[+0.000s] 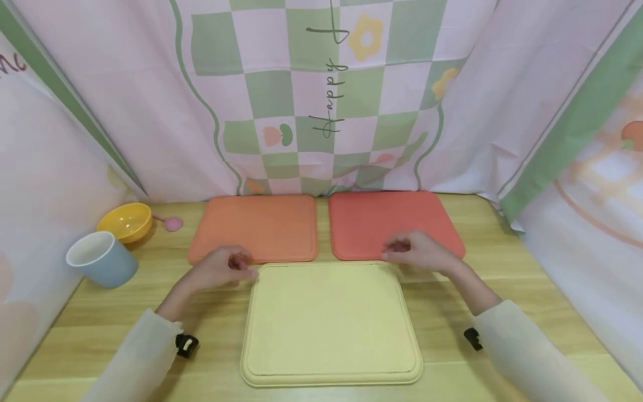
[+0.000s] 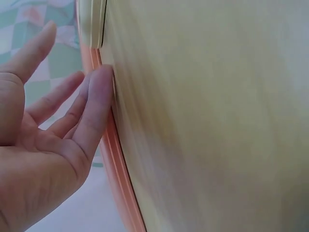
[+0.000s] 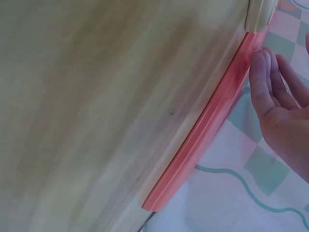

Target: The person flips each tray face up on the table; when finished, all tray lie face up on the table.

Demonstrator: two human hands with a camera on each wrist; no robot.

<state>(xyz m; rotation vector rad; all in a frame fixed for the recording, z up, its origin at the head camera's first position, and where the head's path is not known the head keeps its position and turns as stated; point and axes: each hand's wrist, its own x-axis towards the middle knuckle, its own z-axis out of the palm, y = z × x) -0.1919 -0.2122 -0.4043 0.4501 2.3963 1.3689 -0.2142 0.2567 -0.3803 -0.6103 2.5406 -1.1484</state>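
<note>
A pale yellow rectangular board (image 1: 331, 324) with rounded corners and a grooved rim lies flat at the front of the table. Behind it, side by side, lie an orange board (image 1: 266, 226) and a red board (image 1: 387, 218) of similar shape. My left hand (image 1: 223, 268) is at the yellow board's far left corner, over the front edge of the orange one, fingers loosely bent and holding nothing. Above the red board's front edge, near the yellow board's far right corner, my right hand (image 1: 419, 251) hovers with relaxed fingers and nothing in its grasp.
At the left back of the wooden table (image 1: 502, 268) stand a blue cup (image 1: 113, 265) and a yellow bowl (image 1: 125, 220), with a pink spoon (image 1: 173, 224) beside the bowl. A checked green and white curtain (image 1: 266, 95) hangs behind the boards. Black straps circle both wrists.
</note>
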